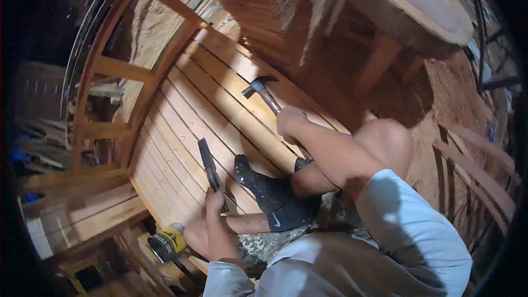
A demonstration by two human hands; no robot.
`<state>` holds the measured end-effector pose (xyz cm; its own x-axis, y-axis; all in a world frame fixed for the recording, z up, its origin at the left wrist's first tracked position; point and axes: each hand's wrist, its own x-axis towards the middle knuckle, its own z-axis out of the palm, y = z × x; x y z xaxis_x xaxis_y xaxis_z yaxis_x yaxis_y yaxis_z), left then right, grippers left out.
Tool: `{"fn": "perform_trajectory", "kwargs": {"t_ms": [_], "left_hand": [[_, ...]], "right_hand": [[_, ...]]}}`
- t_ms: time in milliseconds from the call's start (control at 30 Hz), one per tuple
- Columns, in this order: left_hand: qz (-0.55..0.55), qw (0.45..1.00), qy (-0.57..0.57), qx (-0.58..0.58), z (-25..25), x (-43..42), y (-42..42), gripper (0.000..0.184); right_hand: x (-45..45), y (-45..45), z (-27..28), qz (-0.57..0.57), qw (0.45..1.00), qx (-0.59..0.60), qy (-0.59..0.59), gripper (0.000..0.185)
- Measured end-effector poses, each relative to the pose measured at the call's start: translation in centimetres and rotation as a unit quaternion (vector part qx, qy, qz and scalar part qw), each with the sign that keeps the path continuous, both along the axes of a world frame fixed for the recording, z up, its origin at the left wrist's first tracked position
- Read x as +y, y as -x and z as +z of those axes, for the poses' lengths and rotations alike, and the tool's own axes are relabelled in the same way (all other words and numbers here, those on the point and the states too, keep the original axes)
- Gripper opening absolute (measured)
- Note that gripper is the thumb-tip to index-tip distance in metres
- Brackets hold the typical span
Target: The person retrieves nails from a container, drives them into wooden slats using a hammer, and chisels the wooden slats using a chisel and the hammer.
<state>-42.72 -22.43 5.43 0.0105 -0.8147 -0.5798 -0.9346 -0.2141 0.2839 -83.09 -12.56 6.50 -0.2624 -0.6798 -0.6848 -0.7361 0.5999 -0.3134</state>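
My right hand (290,122) is wrapped round the handle of a claw hammer (260,89), whose dark metal head lies over the pale slats. In my left hand (215,200) is a long, flat, dark bar (207,160); its exact kind is hard to make out. It points away from me across the slats. Both tools are above or against a slatted wooden platform (220,85), on which I sit with my legs folded. Small dark marks, possibly nails, run in a row along the slats on the left.
A yellow and black can (170,240) stands by my left knee. Wooden railing (122,70) borders the platform's far left side. A thick round-topped wooden stool (434,5) is at the upper right, above sawdust-covered ground (454,91). Wood strips (473,159) lie at the right.
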Motion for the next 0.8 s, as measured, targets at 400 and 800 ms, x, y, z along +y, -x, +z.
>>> {"fn": "perform_trajectory", "kwargs": {"t_ms": [400,800], "left_hand": [[0.04,0.995,0.092,0.012,0.0,3.2,2.9,0.062],[0.15,0.905,-0.118,0.38,10.4,2.3,15.5,0.024]], "right_hand": [[-0.5,1.1,2.0,-0.057,0.993,-0.102,0.03,0.04],[-0.9,-0.8,-0.4,-0.113,0.982,-0.144,0.05,0.032]]}}
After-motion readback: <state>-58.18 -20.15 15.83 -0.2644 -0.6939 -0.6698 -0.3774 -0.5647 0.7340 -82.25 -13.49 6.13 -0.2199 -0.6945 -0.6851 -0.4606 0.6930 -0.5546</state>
